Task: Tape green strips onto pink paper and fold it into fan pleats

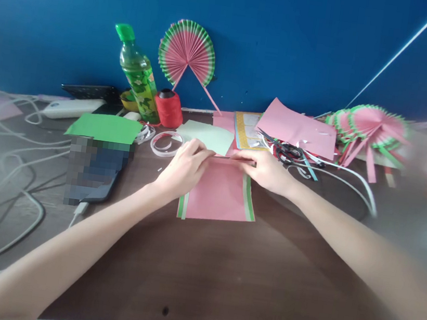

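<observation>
Centrally, pink sheet (217,192) with green-and-white side strips (248,201) lies on brown table (202,274). Left hand (185,169) and right hand (267,171) pinch its far edge, apparently along a narrow fold; exact contact unclear. White tape roll (153,146) just beside left hand; pale green paper (205,134) beyond both hands.

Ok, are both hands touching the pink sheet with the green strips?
Touching. In the head view, the left hand and right hand pinch the folded far edge of the pink sheet.
</observation>
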`<state>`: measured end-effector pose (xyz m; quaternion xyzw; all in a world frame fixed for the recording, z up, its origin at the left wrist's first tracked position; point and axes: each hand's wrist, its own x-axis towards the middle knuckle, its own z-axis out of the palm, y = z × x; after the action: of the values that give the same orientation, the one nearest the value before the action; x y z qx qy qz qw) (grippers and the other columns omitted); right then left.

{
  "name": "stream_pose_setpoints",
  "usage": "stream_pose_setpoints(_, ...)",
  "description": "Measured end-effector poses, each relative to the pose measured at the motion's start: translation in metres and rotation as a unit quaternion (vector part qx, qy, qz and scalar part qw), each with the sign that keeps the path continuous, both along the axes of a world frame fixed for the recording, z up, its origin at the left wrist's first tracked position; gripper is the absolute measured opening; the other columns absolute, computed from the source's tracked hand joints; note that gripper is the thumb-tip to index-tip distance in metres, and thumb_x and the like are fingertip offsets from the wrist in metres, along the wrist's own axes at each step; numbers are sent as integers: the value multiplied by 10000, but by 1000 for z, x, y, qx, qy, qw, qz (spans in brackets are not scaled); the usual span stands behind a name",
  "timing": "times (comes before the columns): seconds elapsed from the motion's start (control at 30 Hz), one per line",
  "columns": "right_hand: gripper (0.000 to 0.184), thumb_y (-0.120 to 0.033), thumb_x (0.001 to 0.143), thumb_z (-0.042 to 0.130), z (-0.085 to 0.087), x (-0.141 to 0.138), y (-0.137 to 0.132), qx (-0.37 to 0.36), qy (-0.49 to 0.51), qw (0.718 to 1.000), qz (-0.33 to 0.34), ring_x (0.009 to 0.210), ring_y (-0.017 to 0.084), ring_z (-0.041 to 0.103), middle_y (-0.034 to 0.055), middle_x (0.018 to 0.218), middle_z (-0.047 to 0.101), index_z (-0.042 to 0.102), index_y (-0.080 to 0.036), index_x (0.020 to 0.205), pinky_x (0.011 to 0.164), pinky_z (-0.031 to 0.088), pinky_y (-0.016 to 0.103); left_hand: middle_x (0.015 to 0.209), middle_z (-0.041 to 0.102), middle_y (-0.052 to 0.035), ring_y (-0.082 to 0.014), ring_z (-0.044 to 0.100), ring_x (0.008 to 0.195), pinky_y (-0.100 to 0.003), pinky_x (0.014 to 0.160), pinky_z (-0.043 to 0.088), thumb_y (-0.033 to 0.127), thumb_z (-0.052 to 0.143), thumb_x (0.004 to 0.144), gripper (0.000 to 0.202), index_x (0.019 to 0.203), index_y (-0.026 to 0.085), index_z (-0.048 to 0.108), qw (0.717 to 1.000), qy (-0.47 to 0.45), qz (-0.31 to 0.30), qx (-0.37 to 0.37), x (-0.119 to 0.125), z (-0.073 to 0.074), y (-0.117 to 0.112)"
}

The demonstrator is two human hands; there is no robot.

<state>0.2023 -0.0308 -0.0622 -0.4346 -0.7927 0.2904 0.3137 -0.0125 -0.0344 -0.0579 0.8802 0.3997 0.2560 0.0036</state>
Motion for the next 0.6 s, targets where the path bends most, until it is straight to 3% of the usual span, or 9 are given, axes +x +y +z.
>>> stream_pose_setpoints(0.1,178,-195,828,519,2,-1,-3,115,-15,993,-32,877,183,628,61,937,688,665,-172,926,794,492,332,884,541,-75,-177,487,840,-325,778,422,160,352,905,284,983,145,625,998,5,-15,58,-2,1,2)
stream_pose_setpoints(0.17,169,-211,856,500,3,-1,-5,230,-40,971,-50,852,181,621,59,898,688,662,-183,894,776,479,338,858,557,-72,-173,484,811,-315,737,412,179,388,903,250,952,152,632,990,3,-17,137,-4,2,1)
stream_pose_setpoints(0.27,164,-220,877,483,4,1,-8,398,-96,908,-92,916,184,596,21,898,685,645,-244,871,793,435,351,832,570,-58,-168,485,777,-312,690,384,182,464,877,175,949,182,624,962,-2,-11,273,-6,5,-3)
stream_pose_setpoints(0.37,142,-217,864,512,5,4,-11,509,-130,842,-123,924,168,577,-30,926,671,621,-304,892,776,394,341,834,575,-36,-169,505,803,-322,705,364,177,522,849,160,977,231,601,931,-3,-17,365,-9,7,-7)
stream_pose_setpoints(0.47,138,-204,849,535,6,5,-13,570,-135,799,-135,883,159,569,-41,910,659,597,-315,902,753,371,334,844,571,-16,-166,528,825,-340,752,356,171,534,842,190,999,269,579,922,-7,-26,387,-12,7,-8)
stream_pose_setpoints(0.6,125,-188,853,520,4,4,-14,553,-143,814,-104,874,165,562,-17,917,653,576,-291,899,741,371,337,816,566,-21,-166,530,809,-333,741,364,144,537,830,178,980,233,566,911,-8,-32,410,-11,4,-8)
